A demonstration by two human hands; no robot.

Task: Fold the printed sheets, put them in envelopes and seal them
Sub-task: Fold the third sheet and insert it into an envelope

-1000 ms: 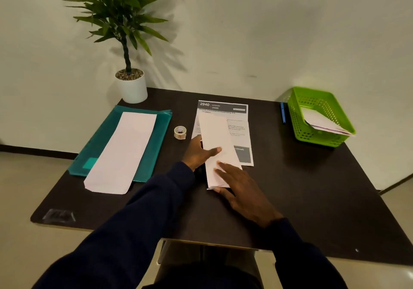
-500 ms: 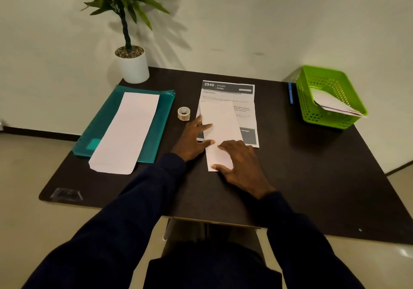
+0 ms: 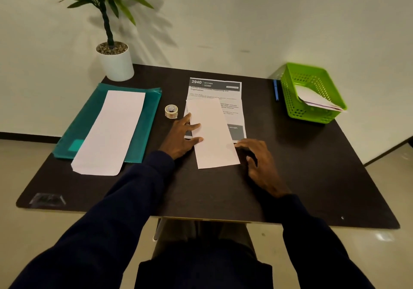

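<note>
— Did anything shift since the frame before?
— Only the right hand (image 3: 261, 163): it slid off the folded sheet (image 3: 212, 134) to the table (image 3: 312, 165) beside its right edge, fingers loosely curled, gripping nothing.
— And the left hand (image 3: 182, 135)?
— Spread flat, fingertips pressing the folded sheet's left edge. That sheet lay over the printed sheet (image 3: 215, 87), mid-table, tape roll (image 3: 171, 111) just left.

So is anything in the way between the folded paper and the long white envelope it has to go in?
Nothing blocks it. The folded sheet lies under the left hand; the envelope lies on the teal folder. Between them is bare table. The tape roll sits farther back, off that line.
</note>
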